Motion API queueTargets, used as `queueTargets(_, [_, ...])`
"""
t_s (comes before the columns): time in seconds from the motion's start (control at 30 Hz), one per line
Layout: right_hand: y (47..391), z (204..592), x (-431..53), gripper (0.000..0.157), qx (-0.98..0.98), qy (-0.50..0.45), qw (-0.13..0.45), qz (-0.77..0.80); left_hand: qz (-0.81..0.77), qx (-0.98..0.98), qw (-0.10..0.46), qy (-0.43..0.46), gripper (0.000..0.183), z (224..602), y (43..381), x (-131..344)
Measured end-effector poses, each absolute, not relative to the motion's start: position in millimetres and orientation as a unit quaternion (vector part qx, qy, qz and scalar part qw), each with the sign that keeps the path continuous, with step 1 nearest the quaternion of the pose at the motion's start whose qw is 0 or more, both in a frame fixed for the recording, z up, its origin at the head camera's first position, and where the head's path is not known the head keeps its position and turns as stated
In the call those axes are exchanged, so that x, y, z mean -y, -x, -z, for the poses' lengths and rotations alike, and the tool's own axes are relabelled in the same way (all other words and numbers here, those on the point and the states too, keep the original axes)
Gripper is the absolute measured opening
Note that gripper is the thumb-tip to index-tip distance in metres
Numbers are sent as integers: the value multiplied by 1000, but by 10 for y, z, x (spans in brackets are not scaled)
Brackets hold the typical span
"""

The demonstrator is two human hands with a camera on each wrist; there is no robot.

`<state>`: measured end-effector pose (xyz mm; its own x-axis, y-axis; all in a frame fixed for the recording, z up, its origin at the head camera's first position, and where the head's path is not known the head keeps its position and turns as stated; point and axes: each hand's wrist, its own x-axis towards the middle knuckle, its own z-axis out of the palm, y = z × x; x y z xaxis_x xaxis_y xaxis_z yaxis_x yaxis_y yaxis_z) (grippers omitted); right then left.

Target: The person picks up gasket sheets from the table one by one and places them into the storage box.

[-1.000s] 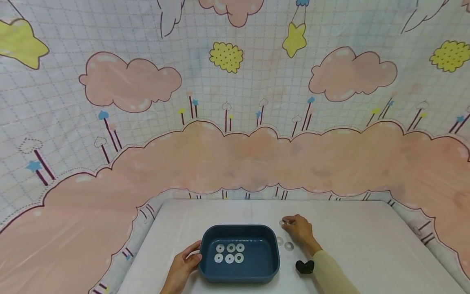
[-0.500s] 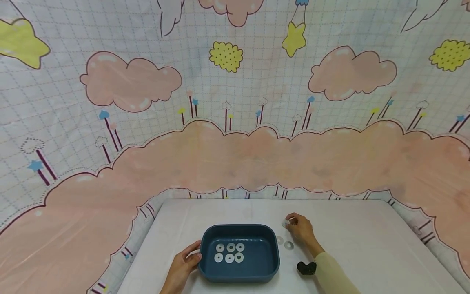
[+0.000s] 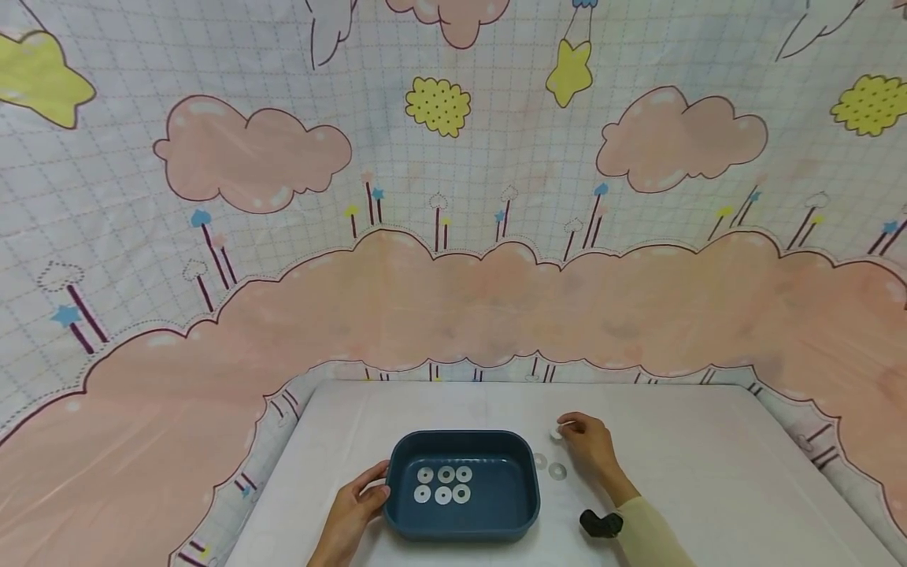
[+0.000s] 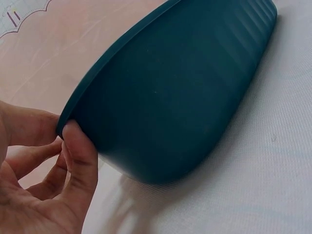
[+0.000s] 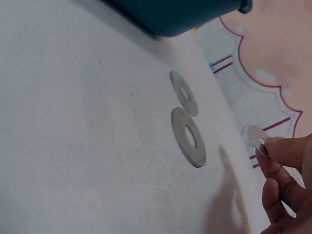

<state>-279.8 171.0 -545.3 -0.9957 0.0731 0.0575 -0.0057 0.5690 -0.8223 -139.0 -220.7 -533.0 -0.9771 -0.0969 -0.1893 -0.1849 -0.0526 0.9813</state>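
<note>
My left hand point(image 3: 350, 508) pinches the left rim of a dark blue rectangular tray point(image 3: 464, 532); in the left wrist view the thumb and a finger point(image 4: 82, 156) grip its edge. Inside the tray, several flat metal washers point(image 3: 420, 476) lie in two rows on the left side. Beyond the tray's right side, my right hand point(image 3: 594, 449) pinches another washer point(image 5: 255, 136) between thumb and finger, raised off the table. Two more washers lie flat on the cloth between tray and right hand, a nearer one point(image 5: 181, 123) and a farther one point(image 5: 176, 81).
A white cloth covers the table point(image 3: 708, 465). A black device point(image 3: 601, 524) is at the right wrist, beside the pale sleeve point(image 3: 648, 531). Behind the table hangs a curtain point(image 3: 496, 307) printed with clouds and stars.
My right hand has drawn the washer up off the table and shifted slightly to the right. The left hand and tray stay in place.
</note>
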Motion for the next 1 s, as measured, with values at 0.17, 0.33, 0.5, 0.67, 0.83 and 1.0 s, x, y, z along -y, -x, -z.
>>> queueTargets(0.17, [2735,5363,-1747,15,878,21,51,-476,-716,-689,32,107,53,5320,1384,2210])
queueTargets(0.33, [2677,5297,-1788,16,872,24,50,-487,-716,-688,32,110,52,5306,1383,2204])
queueTargets(0.5, [2597,5218,-1805,17,865,24,50,-498,-716,-688,32,109,52,5302,1384,2198])
queueTargets(0.67, [2526,5133,-1774,18,855,22,51,-516,-715,-690,29,110,51,5300,1378,2193])
queueTargets(0.83, [2442,5024,-1727,19,837,13,45,-545,-716,-689,31,109,51,5293,1373,2186])
queueTargets(1.0, [2397,4942,-1687,18,820,7,38,-572,-715,-689,33,112,51,5285,1374,2187])
